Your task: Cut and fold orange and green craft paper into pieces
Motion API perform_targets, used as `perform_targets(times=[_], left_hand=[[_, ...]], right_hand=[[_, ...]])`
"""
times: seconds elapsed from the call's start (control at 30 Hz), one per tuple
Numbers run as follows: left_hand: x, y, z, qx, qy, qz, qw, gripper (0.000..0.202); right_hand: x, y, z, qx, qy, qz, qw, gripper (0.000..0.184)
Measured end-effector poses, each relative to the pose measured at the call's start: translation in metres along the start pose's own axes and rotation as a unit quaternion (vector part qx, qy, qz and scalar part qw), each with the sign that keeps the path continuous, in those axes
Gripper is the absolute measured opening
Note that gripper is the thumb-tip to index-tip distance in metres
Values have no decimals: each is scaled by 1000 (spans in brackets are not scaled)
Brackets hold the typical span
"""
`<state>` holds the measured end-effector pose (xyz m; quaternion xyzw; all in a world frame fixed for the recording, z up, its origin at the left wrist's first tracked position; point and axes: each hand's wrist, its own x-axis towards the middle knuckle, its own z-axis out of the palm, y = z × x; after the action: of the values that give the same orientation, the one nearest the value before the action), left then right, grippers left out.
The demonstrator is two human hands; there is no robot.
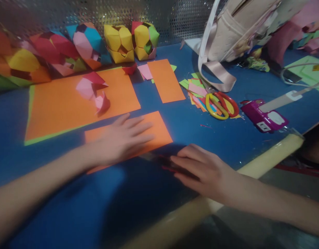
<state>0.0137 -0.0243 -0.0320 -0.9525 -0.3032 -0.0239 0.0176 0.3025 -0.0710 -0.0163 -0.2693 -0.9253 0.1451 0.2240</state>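
Observation:
My left hand (121, 140) lies flat with fingers spread on an orange paper strip (159, 129) on the blue table (221, 135). My right hand (200, 167) rests near the table's front edge, its fingers curled down over a thin dark red object (166, 166) just below the strip. What that object is I cannot make out.
A large orange sheet (61, 103) with small pink folded pieces (93, 90) lies behind. Another orange strip (166, 79), scissors (221, 103) on paper scraps, a purple stapler-like device (264, 117), a beige bag (237, 31) and colourful paper boxes (120, 43) stand along the back.

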Motion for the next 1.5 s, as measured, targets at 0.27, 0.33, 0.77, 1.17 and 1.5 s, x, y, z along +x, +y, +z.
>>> perform_targets(times=[0.27, 0.33, 0.77, 1.17, 1.5], left_hand=[[0, -2, 1, 1, 3, 5, 1000, 35], [0, -2, 1, 3, 4, 6, 1000, 35], [3, 3, -2, 20, 29, 12, 999, 34], [5, 6, -4, 36, 21, 12, 999, 33], [6, 7, -3, 49, 11, 5, 999, 34]], right_hand=[[0, -1, 3, 9, 4, 1, 1000, 20], [1, -1, 4, 10, 2, 2, 1000, 20], [8, -6, 4, 9, -7, -6, 1000, 18], [12, -7, 4, 11, -13, -19, 1000, 16], [15, -8, 6, 7, -22, -24, 999, 16]])
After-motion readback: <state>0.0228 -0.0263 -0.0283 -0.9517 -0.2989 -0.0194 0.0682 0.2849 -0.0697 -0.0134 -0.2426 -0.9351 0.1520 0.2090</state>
